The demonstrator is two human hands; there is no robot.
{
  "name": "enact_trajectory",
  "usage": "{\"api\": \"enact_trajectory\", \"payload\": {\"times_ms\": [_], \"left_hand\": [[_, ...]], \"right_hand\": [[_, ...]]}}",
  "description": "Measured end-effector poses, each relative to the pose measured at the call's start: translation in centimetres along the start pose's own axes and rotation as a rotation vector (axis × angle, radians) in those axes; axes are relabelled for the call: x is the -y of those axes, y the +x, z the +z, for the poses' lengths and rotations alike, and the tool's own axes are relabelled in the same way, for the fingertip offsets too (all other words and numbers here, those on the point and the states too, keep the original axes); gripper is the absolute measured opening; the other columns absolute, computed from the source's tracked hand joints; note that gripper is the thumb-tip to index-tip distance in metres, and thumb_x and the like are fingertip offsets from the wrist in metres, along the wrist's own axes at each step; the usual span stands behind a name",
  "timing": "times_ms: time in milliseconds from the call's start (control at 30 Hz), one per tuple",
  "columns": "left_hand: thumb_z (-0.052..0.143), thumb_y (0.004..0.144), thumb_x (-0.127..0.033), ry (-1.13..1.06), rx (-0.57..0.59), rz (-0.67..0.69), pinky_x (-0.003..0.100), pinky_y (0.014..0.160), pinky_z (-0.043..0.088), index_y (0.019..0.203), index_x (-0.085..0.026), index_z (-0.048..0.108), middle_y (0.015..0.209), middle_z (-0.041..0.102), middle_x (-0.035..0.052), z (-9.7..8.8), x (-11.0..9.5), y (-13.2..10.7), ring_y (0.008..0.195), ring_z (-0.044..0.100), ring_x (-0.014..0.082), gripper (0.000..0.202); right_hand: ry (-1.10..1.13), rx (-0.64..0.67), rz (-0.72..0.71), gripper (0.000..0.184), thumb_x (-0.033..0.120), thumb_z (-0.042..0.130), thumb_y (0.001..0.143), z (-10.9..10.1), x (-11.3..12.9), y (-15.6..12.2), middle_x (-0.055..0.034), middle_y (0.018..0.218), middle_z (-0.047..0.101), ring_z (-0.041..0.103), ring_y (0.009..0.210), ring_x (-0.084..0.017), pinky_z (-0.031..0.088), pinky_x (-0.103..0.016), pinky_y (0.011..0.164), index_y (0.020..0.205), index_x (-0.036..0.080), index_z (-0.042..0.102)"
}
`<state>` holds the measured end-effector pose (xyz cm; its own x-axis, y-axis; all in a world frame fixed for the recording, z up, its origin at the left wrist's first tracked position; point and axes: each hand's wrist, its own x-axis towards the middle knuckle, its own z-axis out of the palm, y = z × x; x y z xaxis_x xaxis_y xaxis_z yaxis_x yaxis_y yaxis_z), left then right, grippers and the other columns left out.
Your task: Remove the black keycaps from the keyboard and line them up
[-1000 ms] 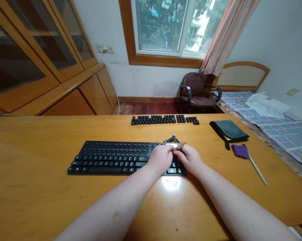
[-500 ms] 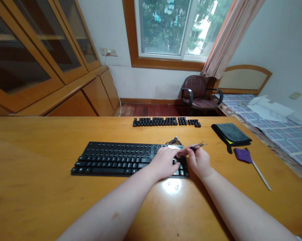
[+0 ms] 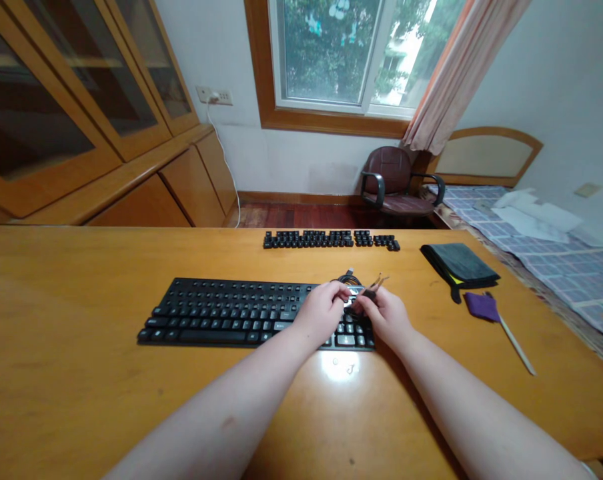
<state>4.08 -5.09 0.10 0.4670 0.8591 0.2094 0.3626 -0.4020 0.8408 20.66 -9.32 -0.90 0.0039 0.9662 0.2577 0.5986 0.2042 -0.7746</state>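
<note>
A black keyboard (image 3: 211,313) lies flat on the desk, its upper rows showing bare switches and its lower rows still capped. Over its number pad, my right hand (image 3: 389,320) pinches a small keycap puller (image 3: 370,293) with a dark body and thin tan prongs pointing up and away. My left hand (image 3: 321,310) rests on the keyboard's right part, thumb and fingers curled together beside the puller. Whatever may be between those left fingertips is hidden. Behind the hands lies a coiled black cable (image 3: 349,277).
Loose black keycaps (image 3: 309,240) stand in rows along the far desk edge. To the right are a folded dark cloth (image 3: 461,263), a purple cloth piece (image 3: 482,307) and a thin pale stick (image 3: 517,345). Beyond the desk stands an office chair (image 3: 391,177).
My left hand has drawn its spread fingers in and lifted them off the number pad keys. My right hand has shifted slightly left, and the puller now points more steeply upward.
</note>
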Motion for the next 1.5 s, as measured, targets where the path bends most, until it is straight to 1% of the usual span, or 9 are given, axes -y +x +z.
{"api": "enact_trajectory", "payload": {"times_ms": [167, 300, 533, 667, 933, 1167, 1267, 1367, 1500], "left_hand": [[0.041, 0.076, -0.007, -0.01, 0.002, -0.006, 0.028, 0.079, 0.046, 0.088, -0.017, 0.061, 0.087, 0.065, 0.0022, 0.0, -0.2, 0.0, 0.085, 0.059, 0.0155, 0.025], [0.041, 0.076, -0.008, -0.019, 0.009, -0.017, 0.027, 0.079, 0.047, 0.088, -0.018, 0.061, 0.088, 0.066, 0.0016, -0.1, -0.3, 0.0, 0.084, 0.059, 0.0152, 0.025], [0.041, 0.075, -0.009, 0.041, 0.037, -0.013, 0.027, 0.079, 0.046, 0.088, -0.019, 0.062, 0.09, 0.066, 0.0019, -0.2, -0.3, 0.0, 0.086, 0.059, 0.0158, 0.026], [0.043, 0.078, -0.016, 0.156, 0.116, 0.026, 0.027, 0.077, 0.045, 0.082, -0.021, 0.065, 0.084, 0.067, 0.0008, -0.2, -0.3, 0.0, 0.084, 0.059, 0.0173, 0.023], [0.043, 0.08, -0.018, 0.2, 0.128, 0.046, 0.027, 0.076, 0.045, 0.084, -0.021, 0.067, 0.084, 0.068, 0.0015, -0.1, -0.2, 0.1, 0.082, 0.06, 0.0179, 0.025], [0.043, 0.08, -0.019, 0.195, 0.135, 0.004, 0.027, 0.077, 0.046, 0.083, -0.021, 0.068, 0.084, 0.069, 0.0016, -0.3, -0.5, 0.0, 0.083, 0.061, 0.0182, 0.026], [0.044, 0.08, -0.018, 0.19, 0.127, 0.011, 0.027, 0.076, 0.046, 0.083, -0.022, 0.069, 0.083, 0.069, 0.0012, -0.3, -0.5, 0.0, 0.082, 0.061, 0.0179, 0.026], [0.044, 0.079, -0.016, 0.195, 0.141, 0.043, 0.027, 0.077, 0.045, 0.086, -0.022, 0.07, 0.088, 0.069, 0.0009, -0.2, -0.5, 0.0, 0.084, 0.061, 0.0176, 0.028], [0.043, 0.08, -0.015, 0.216, 0.142, 0.087, 0.027, 0.077, 0.045, 0.089, -0.024, 0.069, 0.089, 0.069, 0.0005, -0.2, -0.6, 0.0, 0.084, 0.06, 0.0175, 0.029]], "right_hand": [[-0.019, 0.076, -0.031, 0.017, 0.032, 0.049, 0.085, 0.4, 0.2, 0.2, -0.0031, 0.073, 0.067, 0.062, 0.065, -0.017, 0.048, -0.028, 0.061, 0.083, 0.019, 0.059], [-0.131, 0.125, -0.16, 0.016, 0.03, 0.051, 0.084, 0.4, 0.6, 0.2, -0.0057, 0.085, 0.068, 0.063, 0.078, -0.019, 0.048, -0.03, 0.07, 0.088, 0.02, 0.063], [-0.161, 0.186, -0.382, 0.019, 0.031, 0.049, 0.087, 0.1, 0.3, 0.1, -0.0059, 0.08, 0.068, 0.063, 0.076, -0.017, 0.048, -0.03, 0.072, 0.081, 0.02, 0.063], [-0.204, 0.133, -0.313, 0.022, 0.034, 0.047, 0.087, 0.2, 0.2, -0.1, -0.0063, 0.079, 0.069, 0.064, 0.075, -0.019, 0.048, -0.031, 0.07, 0.082, 0.02, 0.064], [-0.208, 0.038, -0.197, 0.021, 0.031, 0.045, 0.087, 0.5, 0.6, -0.3, -0.0042, 0.078, 0.068, 0.064, 0.073, -0.019, 0.049, -0.029, 0.066, 0.086, 0.022, 0.064], [-0.177, -0.032, -0.128, 0.024, 0.034, 0.045, 0.086, 0.8, 0.5, -0.5, -0.004, 0.07, 0.068, 0.063, 0.066, -0.018, 0.048, -0.028, 0.06, 0.074, 0.021, 0.061], [-0.07, -0.057, -0.062, 0.025, 0.036, 0.045, 0.086, 1.0, 0.4, -0.5, -0.0046, 0.071, 0.068, 0.063, 0.065, -0.019, 0.049, -0.029, 0.06, 0.073, 0.021, 0.059], [0.112, -0.154, 0.052, 0.026, 0.038, 0.043, 0.088, 1.1, 0.4, -0.4, -0.0046, 0.069, 0.067, 0.061, 0.056, -0.017, 0.049, -0.029, 0.055, 0.075, 0.021, 0.057], [0.185, -0.21, 0.089, 0.023, 0.04, 0.048, 0.086, 1.1, 0.3, -0.3, -0.0048, 0.067, 0.067, 0.062, 0.058, -0.019, 0.051, -0.032, 0.058, 0.074, 0.022, 0.057]]}}
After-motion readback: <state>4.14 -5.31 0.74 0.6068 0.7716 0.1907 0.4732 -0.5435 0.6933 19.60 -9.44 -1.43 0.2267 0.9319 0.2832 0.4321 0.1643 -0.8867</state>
